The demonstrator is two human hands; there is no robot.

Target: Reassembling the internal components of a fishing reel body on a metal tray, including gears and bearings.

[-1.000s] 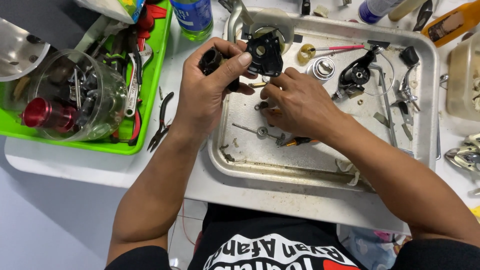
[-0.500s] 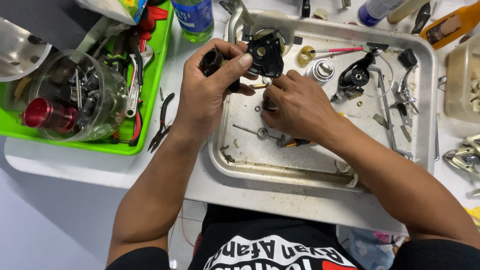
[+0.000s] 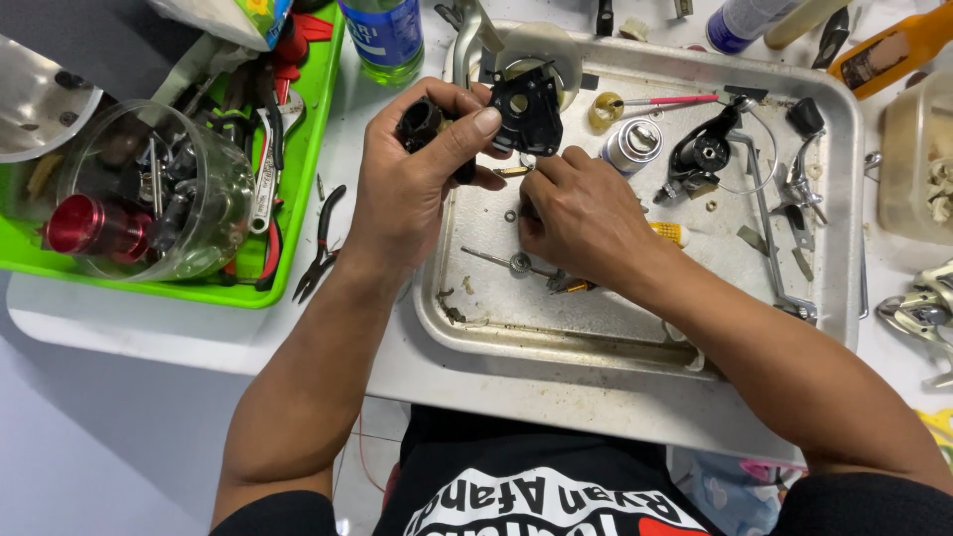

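Near the person, a shallow metal tray lies on the white worktop. On its floor, a thin metal shaft with a small gear lies just beside the right hand. This hand rests low over the tray, fingers curled at a small brass-coloured piece; I cannot tell if the grip really closes on it. The left hand clenches a black plastic reel body above the tray's far left part. To the left stand black pliers and a green plastic tray with a clear tub of tools. Farther, a green bottle stands.
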